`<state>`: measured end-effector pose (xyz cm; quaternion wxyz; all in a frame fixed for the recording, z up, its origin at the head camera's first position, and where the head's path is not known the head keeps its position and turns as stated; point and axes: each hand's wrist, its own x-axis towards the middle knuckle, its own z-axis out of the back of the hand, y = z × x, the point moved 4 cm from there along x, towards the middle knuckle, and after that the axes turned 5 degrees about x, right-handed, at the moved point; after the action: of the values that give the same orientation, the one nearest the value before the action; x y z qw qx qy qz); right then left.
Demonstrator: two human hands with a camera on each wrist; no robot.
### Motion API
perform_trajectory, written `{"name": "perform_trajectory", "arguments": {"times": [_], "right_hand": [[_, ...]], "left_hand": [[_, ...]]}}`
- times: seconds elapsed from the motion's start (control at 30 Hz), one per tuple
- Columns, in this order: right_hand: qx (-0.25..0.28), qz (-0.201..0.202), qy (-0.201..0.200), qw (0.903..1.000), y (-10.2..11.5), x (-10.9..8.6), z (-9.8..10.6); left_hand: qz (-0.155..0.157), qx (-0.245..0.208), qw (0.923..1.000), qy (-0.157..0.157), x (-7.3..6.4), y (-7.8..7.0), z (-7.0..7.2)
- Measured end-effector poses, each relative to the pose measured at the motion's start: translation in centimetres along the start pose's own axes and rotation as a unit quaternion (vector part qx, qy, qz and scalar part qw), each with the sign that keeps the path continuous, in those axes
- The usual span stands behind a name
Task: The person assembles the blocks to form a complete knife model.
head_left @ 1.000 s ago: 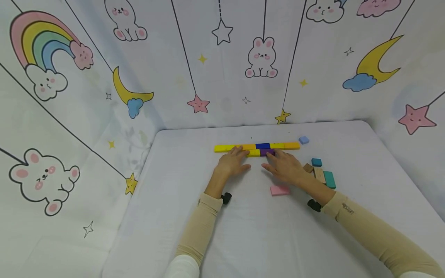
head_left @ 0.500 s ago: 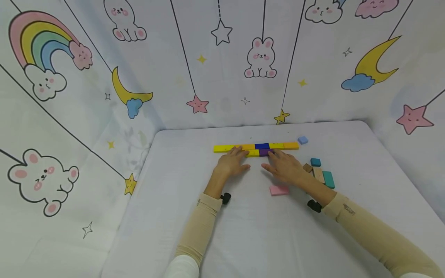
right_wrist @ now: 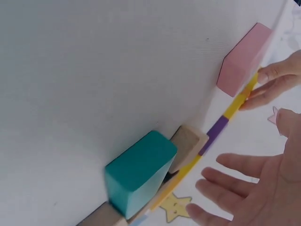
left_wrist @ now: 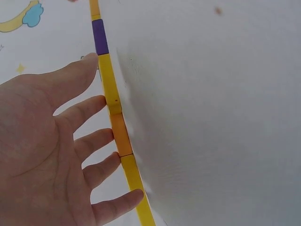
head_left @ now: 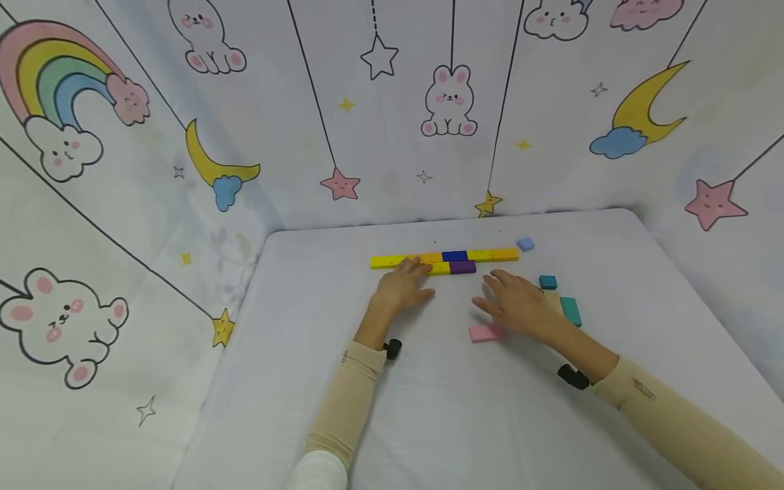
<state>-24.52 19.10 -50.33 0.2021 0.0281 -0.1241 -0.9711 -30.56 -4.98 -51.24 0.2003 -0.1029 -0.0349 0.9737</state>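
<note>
My left hand (head_left: 397,291) rests its fairly straight fingertips along the left part of two long rows of coloured blocks, hiding some of the front row. In the left wrist view, its fingers touch the side of yellow blocks (left_wrist: 108,77) and an orange block (left_wrist: 122,134). The front row shows a yellow block (head_left: 439,269) and ends in a purple block (head_left: 462,267). Behind it, the longer row includes a dark blue block (head_left: 454,256). Holding nothing, my right hand (head_left: 520,304) hovers right of the purple block, fingers spread, apart from it.
A pink block (head_left: 481,333) lies in front of the right hand. Beside that hand are a teal block (head_left: 570,312), a wooden block (head_left: 553,301) partly hidden, and a small blue block (head_left: 548,282). A light blue block (head_left: 525,243) sits by the back row's right end.
My right hand has come off the purple block and drawn back to the right, covering more of the loose blocks. The left hand keeps its place on the rows. The head view has shifted slightly.
</note>
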Motion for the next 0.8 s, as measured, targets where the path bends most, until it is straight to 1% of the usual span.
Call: {"name": "perform_trajectory", "arguments": {"times": [0.13,0.27,0.4,0.6,0.8], "right_hand": [[-0.002,0.008,-0.013,0.9999,-0.5,-1.0,0.3],[0.0,0.025,-0.025,0.9994,-0.7,-2.1,0.6],[0.01,0.028,-0.037,0.9989,-0.8,-3.2,0.9],[0.03,0.023,-0.071,0.9968,-0.9,-4.7,1.3],[0.035,0.045,-0.106,0.9927,-0.9,-6.1,1.2]], "left_hand": [[-0.002,-0.007,1.0,-0.003,-0.1,0.1,0.0],[-0.002,-0.01,0.9999,-0.001,-0.1,0.1,0.0],[-0.001,-0.018,0.9998,0.0,-0.2,0.1,0.1],[0.0,-0.021,0.9998,0.0,-0.2,0.1,0.3],[0.001,-0.021,0.9998,0.002,-0.2,0.1,0.2]]}}
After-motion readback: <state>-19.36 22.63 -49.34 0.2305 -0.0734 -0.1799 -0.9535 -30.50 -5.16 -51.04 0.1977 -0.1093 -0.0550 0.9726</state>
